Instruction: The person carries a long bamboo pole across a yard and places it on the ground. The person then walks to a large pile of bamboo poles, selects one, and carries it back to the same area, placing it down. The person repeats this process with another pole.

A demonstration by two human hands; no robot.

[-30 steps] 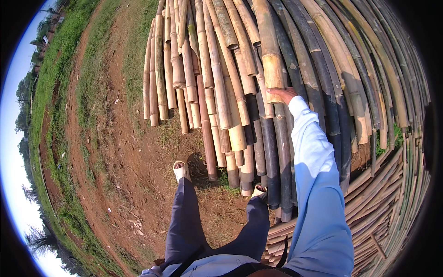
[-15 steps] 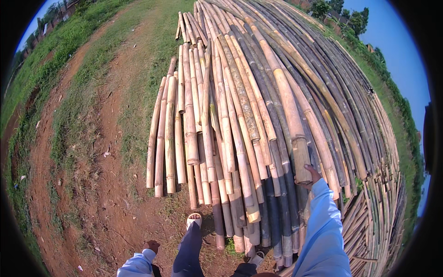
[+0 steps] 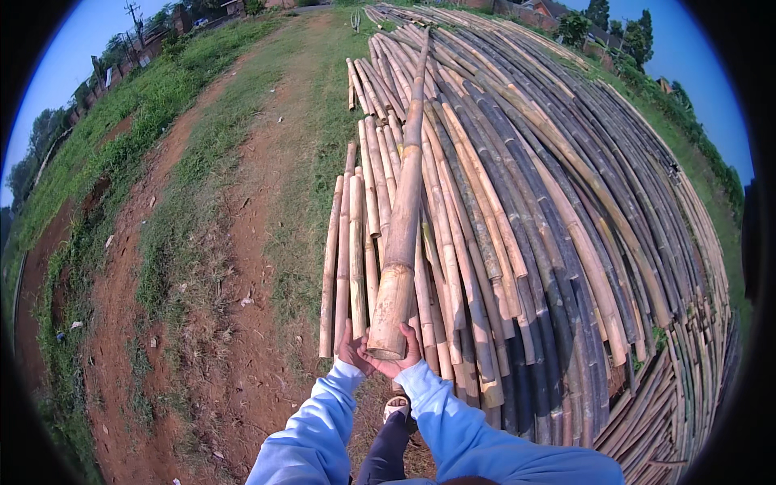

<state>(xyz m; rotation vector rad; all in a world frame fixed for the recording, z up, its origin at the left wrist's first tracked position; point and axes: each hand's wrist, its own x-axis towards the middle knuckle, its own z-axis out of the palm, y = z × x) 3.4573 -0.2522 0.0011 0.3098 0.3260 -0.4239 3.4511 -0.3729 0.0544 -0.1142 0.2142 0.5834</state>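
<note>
A long, thick bamboo pole [image 3: 396, 297] has its near end raised in front of me. Its shaft stretches away over the pile of bamboo poles [image 3: 517, 242]. My left hand [image 3: 353, 352] grips the cut end from its left underside. On the other side my right hand [image 3: 408, 354] supports the same end, thumb up along the pole and palm beneath. The fingers under the pole are partly hidden by it. Shorter pale bamboo pieces [image 3: 356, 250] lie just left of and below the held end.
A reddish dirt track [image 3: 259, 242] with patches of grass [image 3: 194, 145] runs along the left. At the lower right lies a stack of thinner bamboo [image 3: 655, 412]. My sandalled foot [image 3: 396, 406] stands near the pile's front edge. Trees [image 3: 638, 40] rise beyond.
The thick pole's near end has swung left and up off the pile, with my right hand on it. My left hand, earlier low and away from the bamboo, now holds it too.
</note>
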